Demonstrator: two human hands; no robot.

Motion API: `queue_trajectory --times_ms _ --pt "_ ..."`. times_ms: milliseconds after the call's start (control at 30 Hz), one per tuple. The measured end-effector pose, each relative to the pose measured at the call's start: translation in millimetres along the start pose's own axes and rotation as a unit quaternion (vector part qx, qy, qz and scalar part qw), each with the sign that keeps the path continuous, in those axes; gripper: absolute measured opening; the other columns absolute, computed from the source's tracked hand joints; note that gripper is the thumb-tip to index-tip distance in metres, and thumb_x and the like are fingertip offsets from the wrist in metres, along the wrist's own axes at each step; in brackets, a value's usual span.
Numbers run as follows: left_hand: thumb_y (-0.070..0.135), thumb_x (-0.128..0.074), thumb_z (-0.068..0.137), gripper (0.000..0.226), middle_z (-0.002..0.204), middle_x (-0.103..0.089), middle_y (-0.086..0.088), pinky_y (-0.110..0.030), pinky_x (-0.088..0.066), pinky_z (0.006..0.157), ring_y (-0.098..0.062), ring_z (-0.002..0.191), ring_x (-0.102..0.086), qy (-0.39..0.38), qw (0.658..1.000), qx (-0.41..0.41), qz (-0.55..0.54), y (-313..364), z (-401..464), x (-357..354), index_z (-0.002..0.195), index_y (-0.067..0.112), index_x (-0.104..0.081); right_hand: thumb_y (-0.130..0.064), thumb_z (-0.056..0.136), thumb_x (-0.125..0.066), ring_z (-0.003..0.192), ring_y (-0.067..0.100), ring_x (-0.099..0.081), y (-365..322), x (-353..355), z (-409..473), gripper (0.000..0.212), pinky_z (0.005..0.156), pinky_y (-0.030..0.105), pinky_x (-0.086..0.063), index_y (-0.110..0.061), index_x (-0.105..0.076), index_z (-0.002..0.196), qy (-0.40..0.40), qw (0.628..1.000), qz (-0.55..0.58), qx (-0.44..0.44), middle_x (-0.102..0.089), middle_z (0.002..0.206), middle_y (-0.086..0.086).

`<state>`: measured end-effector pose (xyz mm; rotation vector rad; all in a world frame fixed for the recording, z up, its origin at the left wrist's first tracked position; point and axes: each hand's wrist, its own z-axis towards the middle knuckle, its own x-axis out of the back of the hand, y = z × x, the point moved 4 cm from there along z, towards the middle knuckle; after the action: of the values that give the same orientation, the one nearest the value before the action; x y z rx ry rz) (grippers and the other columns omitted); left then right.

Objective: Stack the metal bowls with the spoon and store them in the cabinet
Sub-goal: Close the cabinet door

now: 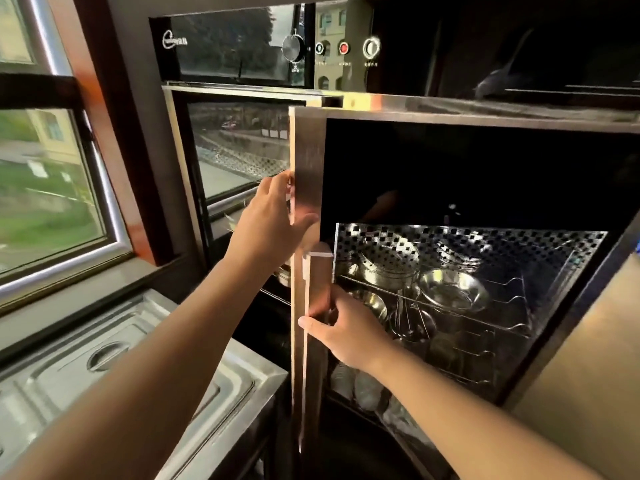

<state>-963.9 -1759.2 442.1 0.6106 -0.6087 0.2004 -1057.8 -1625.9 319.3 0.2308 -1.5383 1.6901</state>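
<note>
Both hands on the cabinet door [308, 161]: left hand [273, 216] clasps its edge, right hand [346, 327] grips the handle [306, 306]; metal bowls [453, 289] show dimly through glass.

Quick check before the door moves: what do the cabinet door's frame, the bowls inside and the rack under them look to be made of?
Door frame: seemingly brushed stainless steel, fine vertical grain, dull sheen. Metal bowls: polished steel, mirror-bright highlights. Wire rack: thin shiny metal rods, likely chromed or stainless. Left hand and right hand both hold the door.
</note>
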Motion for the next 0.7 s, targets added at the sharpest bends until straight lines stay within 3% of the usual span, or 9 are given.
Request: queue_trajectory --times_ms 200,300,500,600,700 --pt "0.056 -0.067 0.087 0.078 0.141 -0.055 -0.006 -0.037 -0.05 0.095 -0.022 0.118 -0.061 0.008 0.999 -0.016 0.032 -33.3 47.8 -34.3 0.149 0.017 -0.04 -0.052 0.082 -0.067 0.078 -0.001 -0.062 21.8 -4.3 66.2 0.02 0.064 0.007 -0.041 -0.035 -0.058 0.084 -0.001 1.0 0.005 0.022 -0.067 0.087 -0.013" --pt "0.057 -0.067 0.086 0.076 0.137 -0.057 -0.005 -0.036 -0.051 0.092 -0.02 0.114 -0.063 0.011 0.999 -0.024 0.047 -46.4 73.9 -52.8 0.146 0.018 -0.043 -0.053 0.083 -0.066 0.076 0.004 -0.063 35.7 -4.8 99.5 0.022 0.067 0.013 -0.043 -0.034 -0.055 0.077 -0.012 1.0 0.013 0.024 -0.065 0.083 -0.012" --pt "0.064 -0.063 0.084 0.07 0.128 -0.06 -0.003 -0.035 -0.055 0.087 -0.017 0.105 -0.064 0.018 0.997 -0.034 0.069 -68.9 118.6 -91.0 0.137 0.021 -0.05 -0.051 0.088 -0.063 0.079 0.002 -0.063 63.5 -8.2 154.4 0.018 0.076 0.025 -0.049 -0.036 -0.053 0.089 -0.012 0.999 0.037 0.001 -0.064 0.078 -0.02" --pt "0.077 -0.053 0.081 0.075 0.127 -0.061 -0.002 -0.035 -0.056 0.082 -0.016 0.103 -0.064 0.009 0.998 -0.02 0.053 -87.4 132.2 -113.4 0.132 0.022 -0.053 -0.049 0.089 -0.061 0.084 0.004 -0.064 74.2 -8.9 174.2 0.016 0.081 0.032 -0.052 -0.036 -0.053 0.091 0.004 0.999 0.037 -0.018 -0.064 0.085 -0.018" --pt "0.086 -0.034 0.081 0.084 0.133 -0.059 -0.005 -0.041 -0.055 0.089 -0.021 0.112 -0.062 -0.014 1.0 0.006 0.027 -114.9 139.9 -139.3 0.135 0.023 -0.05 -0.049 0.089 -0.062 0.086 0.002 -0.062 82.2 -9.0 188.2 0.017 0.077 0.032 -0.052 -0.035 -0.055 0.095 0.025 0.998 0.047 -0.031 -0.065 0.091 -0.017"
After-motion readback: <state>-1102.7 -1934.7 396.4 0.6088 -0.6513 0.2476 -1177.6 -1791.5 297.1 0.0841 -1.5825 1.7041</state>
